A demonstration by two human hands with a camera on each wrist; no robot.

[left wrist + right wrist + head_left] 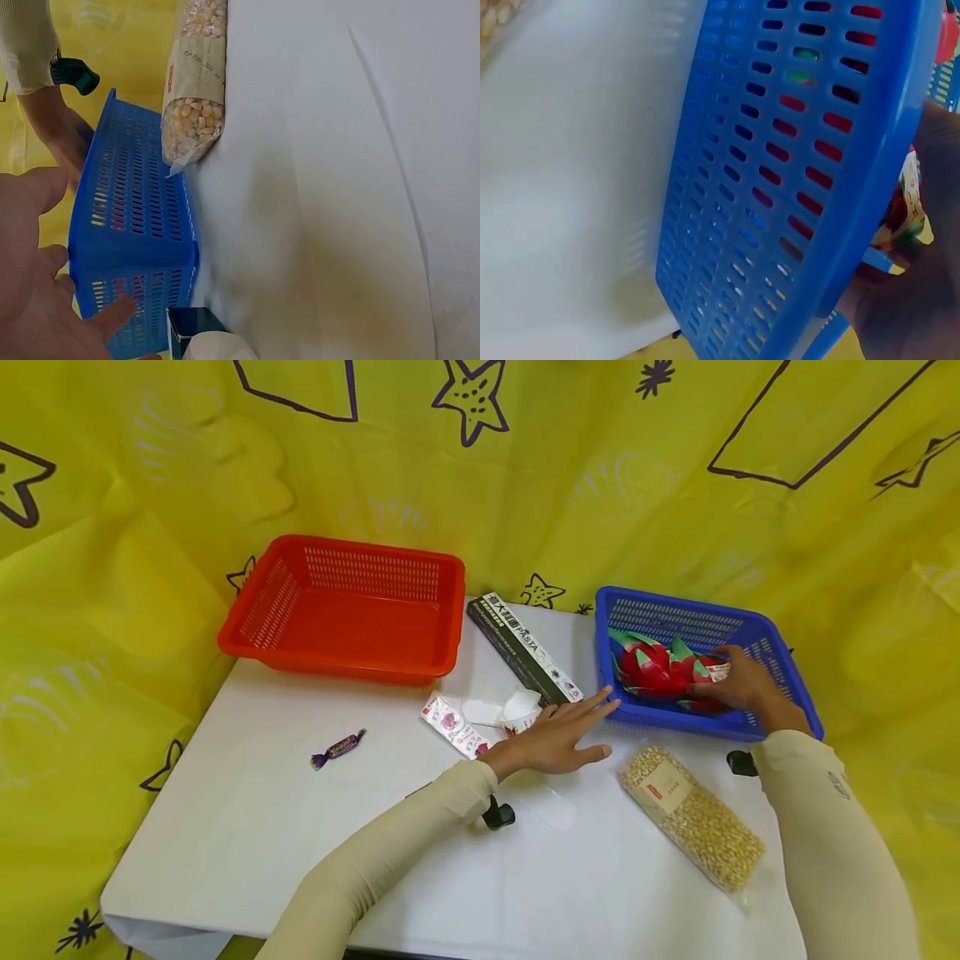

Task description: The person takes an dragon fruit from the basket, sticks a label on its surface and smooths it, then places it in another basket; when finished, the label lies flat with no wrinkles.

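Note:
Red dragon fruits with green leaf tips lie in the blue basket at the back right. My right hand reaches over the basket's front rim, thumb and fingers about a red-and-green item with a white label beside the dragon fruits. The basket wall hides part of it in the right wrist view. My left hand is stretched out with spread fingers and holds nothing. Its fingertips overlap the basket's front left corner in the head view. Small printed white packets lie beyond the left wrist.
An upright red basket stands at the back left. Between the baskets lies a long dark pasta box. A purple-wrapped candy lies at left on the white table. A bag of corn kernels lies between the forearms.

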